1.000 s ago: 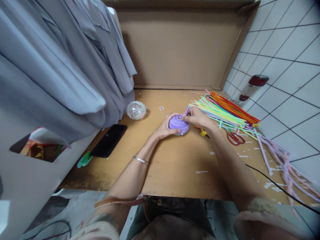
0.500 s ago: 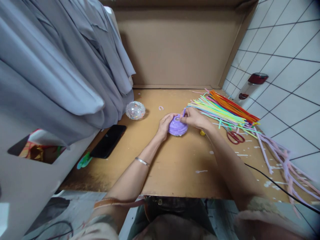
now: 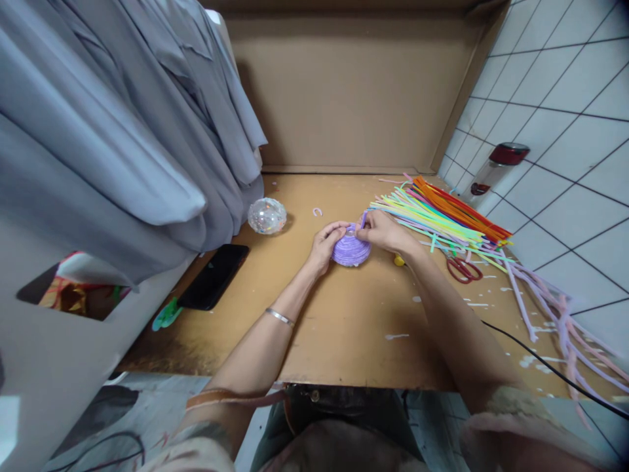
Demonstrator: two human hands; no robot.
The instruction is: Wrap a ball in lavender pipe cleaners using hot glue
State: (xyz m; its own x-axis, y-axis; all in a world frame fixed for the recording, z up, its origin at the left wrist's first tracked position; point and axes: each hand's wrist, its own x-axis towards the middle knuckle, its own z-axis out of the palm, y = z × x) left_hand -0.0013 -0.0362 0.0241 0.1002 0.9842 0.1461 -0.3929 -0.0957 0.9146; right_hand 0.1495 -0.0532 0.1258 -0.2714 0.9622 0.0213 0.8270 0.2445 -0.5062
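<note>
Cupping a coiled fuzzy purple dome (image 3: 351, 254), left hand (image 3: 325, 248) steadies; right hand (image 3: 386, 231) pinches purple strand (image 3: 364, 218) at one o'clock; slackening could unravel it.

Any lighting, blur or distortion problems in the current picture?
All in the head view: tiles stretch towards the right edge, with the top right corner dark; a soft shadow on the cardboard beside the cloth; rings visible on the purple coil, fine detail soft; right sleeve blurred.
</note>
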